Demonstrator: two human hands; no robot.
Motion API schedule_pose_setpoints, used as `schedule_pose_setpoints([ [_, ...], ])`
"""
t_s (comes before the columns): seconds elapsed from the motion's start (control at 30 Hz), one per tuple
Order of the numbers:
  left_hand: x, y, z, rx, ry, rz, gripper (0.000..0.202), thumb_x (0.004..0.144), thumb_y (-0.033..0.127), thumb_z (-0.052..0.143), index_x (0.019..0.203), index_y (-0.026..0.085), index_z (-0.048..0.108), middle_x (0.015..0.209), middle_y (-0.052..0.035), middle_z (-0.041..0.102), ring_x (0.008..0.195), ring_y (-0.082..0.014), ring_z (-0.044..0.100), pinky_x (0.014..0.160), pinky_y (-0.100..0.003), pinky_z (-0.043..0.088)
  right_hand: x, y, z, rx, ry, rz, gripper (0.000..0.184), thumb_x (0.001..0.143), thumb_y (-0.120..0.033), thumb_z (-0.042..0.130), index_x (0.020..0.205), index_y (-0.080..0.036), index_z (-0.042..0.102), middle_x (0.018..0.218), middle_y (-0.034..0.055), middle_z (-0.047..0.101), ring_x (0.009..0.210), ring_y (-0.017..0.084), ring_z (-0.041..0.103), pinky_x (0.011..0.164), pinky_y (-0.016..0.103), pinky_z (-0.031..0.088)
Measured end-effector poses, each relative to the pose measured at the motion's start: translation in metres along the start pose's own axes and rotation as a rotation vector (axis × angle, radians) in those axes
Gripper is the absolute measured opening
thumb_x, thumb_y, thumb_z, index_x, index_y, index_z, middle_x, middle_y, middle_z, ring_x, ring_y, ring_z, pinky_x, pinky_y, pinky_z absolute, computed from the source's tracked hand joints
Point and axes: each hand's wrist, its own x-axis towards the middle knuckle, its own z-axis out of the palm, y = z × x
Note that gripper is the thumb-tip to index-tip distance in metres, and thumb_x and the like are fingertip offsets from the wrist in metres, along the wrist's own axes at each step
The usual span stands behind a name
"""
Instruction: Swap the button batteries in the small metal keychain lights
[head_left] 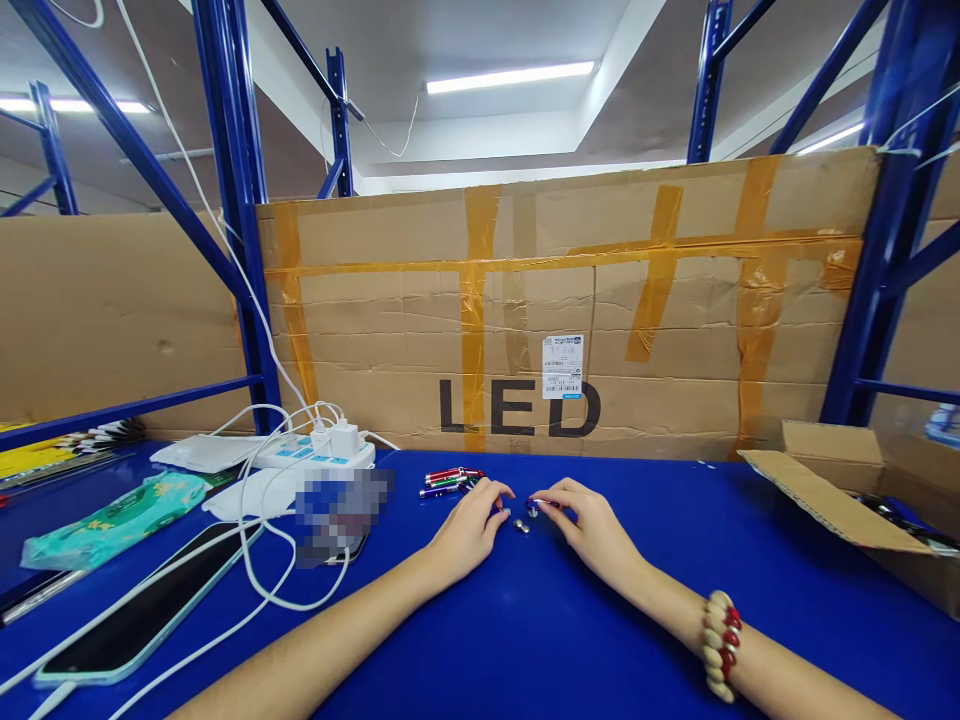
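My right hand [592, 522] is closed in a pinch around a small, shiny purple-blue tube with a silvery end [533, 508]. My left hand [471, 528] faces it, thumb and forefinger curved and apart, with nothing visible between them. On the blue tabletop between both hands lie a few small silvery round pieces [521, 526], perhaps button cells; they are too small to be sure. Just behind my left hand is a little pile of slim metallic tubes [450, 480] in red, green and purple, partly covered by the fingers.
At left are a phone [142, 605], white cables, a power strip [352, 455] and a green packet [116, 518]. An open cardboard box [832, 495] stands at right. A taped cardboard wall [405, 340] and blue rack posts [240, 200] bound the table.
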Motion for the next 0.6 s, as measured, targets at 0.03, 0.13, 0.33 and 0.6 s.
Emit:
schedule_pose_setpoints([
  [0.03, 0.0, 0.0, 0.0, -0.006, -0.016, -0.004, 0.02, 0.084, 0.012, 0.044, 0.102, 0.02, 0.049, 0.092, -0.0037, 0.051, 0.088, -0.0168, 0.051, 0.084, -0.031, 0.042, 0.0, 0.0, 0.0, 0.0, 0.0, 0.0, 0.024, 0.085, -0.024, 0.046, 0.091, -0.022, 0.069, 0.086, 0.0053, 0.064, 0.079, 0.018, 0.059, 0.075, 0.031, 0.046],
  [0.13, -0.001, 0.004, 0.0, 0.002, -0.048, -0.019, 0.021, 0.083, 0.014, 0.046, 0.103, 0.02, 0.049, 0.094, -0.0038, 0.051, 0.087, -0.0164, 0.052, 0.081, -0.03, 0.044, -0.001, 0.001, 0.001, -0.007, -0.005, 0.003, 0.023, 0.084, -0.024, 0.047, 0.091, -0.022, 0.069, 0.086, 0.0051, 0.064, 0.079, 0.018, 0.06, 0.074, 0.03, 0.046],
  [0.33, -0.002, 0.018, -0.007, 0.141, -0.101, -0.009, 0.018, 0.082, 0.019, 0.047, 0.098, 0.021, 0.054, 0.096, -0.0027, 0.052, 0.082, -0.0152, 0.055, 0.076, -0.028, 0.046, -0.001, 0.002, 0.001, -0.015, -0.004, 0.005, 0.023, 0.084, -0.025, 0.048, 0.091, -0.022, 0.069, 0.085, 0.0046, 0.064, 0.078, 0.017, 0.06, 0.073, 0.029, 0.047],
  [0.6, -0.002, 0.021, -0.008, 0.166, -0.143, -0.005, 0.015, 0.082, 0.018, 0.048, 0.095, 0.022, 0.056, 0.095, -0.0017, 0.055, 0.084, -0.0155, 0.056, 0.077, -0.027, 0.045, -0.001, 0.0, 0.001, -0.014, 0.0, 0.005, 0.02, 0.082, -0.024, 0.051, 0.088, -0.022, 0.07, 0.085, 0.0048, 0.064, 0.077, 0.017, 0.06, 0.072, 0.03, 0.049],
])
